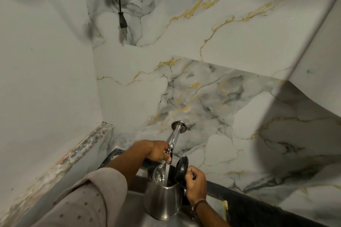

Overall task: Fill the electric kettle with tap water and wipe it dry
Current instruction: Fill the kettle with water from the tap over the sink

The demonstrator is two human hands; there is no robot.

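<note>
Kettle (163, 200) sits over the sink (134, 208), lid (181, 168) flipped open, water stream running into it from the tap (174, 137). Left hand (158, 151) grips the tap end; right hand (195, 184) is clenched on the kettle handle.

Single head view, wide-angle, looking forward and down from above, facing marble wall (212, 88) filling most of frame. Kettle (163, 201), tap (174, 137) and both hands sitting close to lens, low centre. Frame edges bending. No second view sharing scene.
</note>
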